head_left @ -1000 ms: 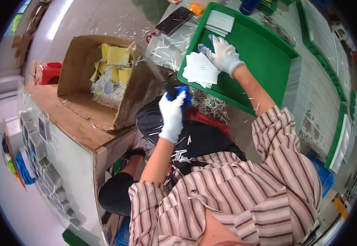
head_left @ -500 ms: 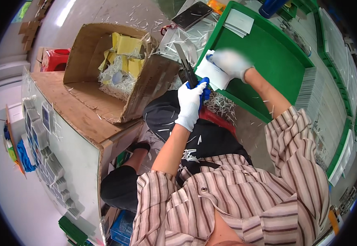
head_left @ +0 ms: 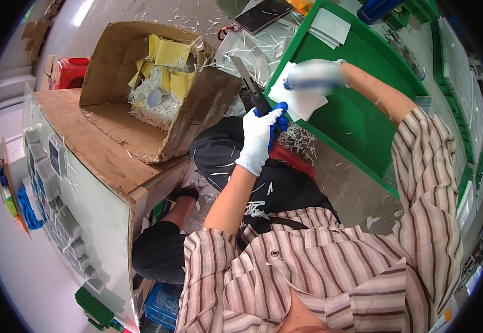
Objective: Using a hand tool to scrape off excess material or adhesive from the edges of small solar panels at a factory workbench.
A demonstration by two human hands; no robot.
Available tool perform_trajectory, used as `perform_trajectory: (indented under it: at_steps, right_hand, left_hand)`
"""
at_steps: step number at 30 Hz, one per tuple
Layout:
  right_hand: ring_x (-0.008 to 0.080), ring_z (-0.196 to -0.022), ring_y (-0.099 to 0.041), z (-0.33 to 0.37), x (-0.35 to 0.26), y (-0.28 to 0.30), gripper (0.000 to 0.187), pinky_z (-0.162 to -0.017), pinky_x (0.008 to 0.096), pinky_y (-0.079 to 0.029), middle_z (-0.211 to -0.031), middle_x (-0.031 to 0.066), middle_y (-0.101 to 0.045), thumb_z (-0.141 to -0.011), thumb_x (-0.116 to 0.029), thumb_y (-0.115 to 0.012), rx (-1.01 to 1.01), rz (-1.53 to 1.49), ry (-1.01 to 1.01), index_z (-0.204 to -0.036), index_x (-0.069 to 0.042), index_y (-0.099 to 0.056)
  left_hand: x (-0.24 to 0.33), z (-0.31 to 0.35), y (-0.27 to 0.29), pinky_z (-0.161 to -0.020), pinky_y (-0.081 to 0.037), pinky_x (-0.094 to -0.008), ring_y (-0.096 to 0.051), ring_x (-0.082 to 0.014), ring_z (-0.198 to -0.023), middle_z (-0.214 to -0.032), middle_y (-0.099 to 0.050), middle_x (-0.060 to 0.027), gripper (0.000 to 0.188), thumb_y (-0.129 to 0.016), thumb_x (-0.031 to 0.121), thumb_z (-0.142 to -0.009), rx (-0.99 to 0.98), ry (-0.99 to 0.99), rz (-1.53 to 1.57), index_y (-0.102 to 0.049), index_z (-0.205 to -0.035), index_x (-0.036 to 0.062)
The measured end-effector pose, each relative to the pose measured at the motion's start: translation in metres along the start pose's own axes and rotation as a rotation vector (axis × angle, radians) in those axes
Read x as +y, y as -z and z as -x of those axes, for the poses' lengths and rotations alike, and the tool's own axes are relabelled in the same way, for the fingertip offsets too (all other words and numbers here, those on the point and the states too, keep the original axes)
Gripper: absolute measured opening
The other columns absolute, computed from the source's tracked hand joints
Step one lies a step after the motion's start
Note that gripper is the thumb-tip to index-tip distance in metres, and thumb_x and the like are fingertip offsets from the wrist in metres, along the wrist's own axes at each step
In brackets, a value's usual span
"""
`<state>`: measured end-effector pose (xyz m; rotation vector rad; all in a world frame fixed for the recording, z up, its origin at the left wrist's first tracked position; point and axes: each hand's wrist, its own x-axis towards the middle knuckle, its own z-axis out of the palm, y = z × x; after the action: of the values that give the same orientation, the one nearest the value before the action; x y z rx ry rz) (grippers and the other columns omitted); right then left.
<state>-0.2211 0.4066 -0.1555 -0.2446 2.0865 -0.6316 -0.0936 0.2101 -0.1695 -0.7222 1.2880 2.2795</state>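
Left hand (head_left: 257,136): fingers clamped around one black-handled, metal-bladed tool (head_left: 256,94)
Right hand (head_left: 318,76): blurred, over the nearer stack; cannot tell its fingers' state
White rectangular paper stacks (head_left: 307,106): two, inside one green plastic tray (head_left: 358,130)

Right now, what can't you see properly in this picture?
In the head view:
White-and-blue gloved right hand: blurred, so its hold is unclear.
White rectangular cards: partly hidden by that hand.
Long black-and-grey tool: lower end hidden inside the gloved left hand.
Dark blue cylinder: cut off by the top edge.
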Motion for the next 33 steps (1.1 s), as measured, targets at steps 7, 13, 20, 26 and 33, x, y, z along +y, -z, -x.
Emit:
perform_trajectory:
  at_steps: [7,13,20,26,33]
  right_hand:
    - [0.0190,-0.090,-0.063,0.013,0.003,-0.004,0.046,-0.085,0.0344,-0.051,-0.102,0.0098,-0.066,-0.076,-0.031,-0.071,-0.114,-0.537,0.167,-0.110,-0.005,-0.056]
    - [0.0194,-0.088,-0.066,0.001,0.007,-0.010,0.044,-0.082,0.0331,-0.054,-0.097,0.0129,-0.066,-0.073,-0.001,-0.067,-0.183,-0.732,0.168,-0.114,-0.001,-0.049]
    - [0.0183,-0.082,-0.066,0.005,0.021,-0.022,0.048,-0.071,0.0320,-0.056,-0.094,0.0114,-0.067,-0.066,-0.007,-0.077,-0.099,-0.831,0.210,-0.108,-0.002,-0.054]
    - [0.0165,-0.087,-0.062,0.030,0.051,-0.029,0.057,-0.076,0.0299,-0.053,-0.100,0.0086,-0.063,-0.065,-0.013,-0.080,0.247,-0.776,0.250,-0.115,-0.004,-0.054]
    - [0.0185,-0.103,-0.056,0.142,0.163,0.032,0.083,-0.092,0.0299,-0.045,-0.110,0.0089,-0.059,-0.056,-0.025,-0.085,0.831,-0.348,0.011,-0.128,-0.006,-0.047]
  left_hand:
    - [-0.001,0.001,0.002,-0.052,-0.045,-0.0264,-0.056,-0.0135,-0.054,-0.067,-0.062,-0.0070,0.015,-0.071,0.007,-0.079,-0.019,-0.034,-0.015,-0.062,-0.088,-0.0022]
    - [0.000,-0.001,-0.001,-0.050,-0.043,-0.0253,-0.055,-0.0129,-0.052,-0.065,-0.062,-0.0059,0.014,-0.071,0.007,-0.079,0.005,-0.049,-0.082,-0.063,-0.085,-0.0018]
    - [-0.012,-0.003,0.006,-0.054,-0.046,-0.0266,-0.057,-0.0147,-0.057,-0.069,-0.061,-0.0063,0.014,-0.067,0.008,-0.083,0.016,-0.118,-0.202,-0.062,-0.090,-0.0032]
    - [-0.015,0.001,0.023,-0.060,-0.051,-0.0307,-0.060,-0.0175,-0.067,-0.081,-0.062,-0.0104,0.021,-0.060,0.007,-0.087,-0.021,-0.119,-0.150,-0.058,-0.103,-0.0065]
    - [-0.008,0.035,0.026,-0.064,-0.049,-0.0299,-0.058,-0.0156,-0.069,-0.089,-0.062,-0.0083,0.028,-0.063,0.013,-0.085,-0.098,-0.133,-0.273,-0.059,-0.105,-0.0058]
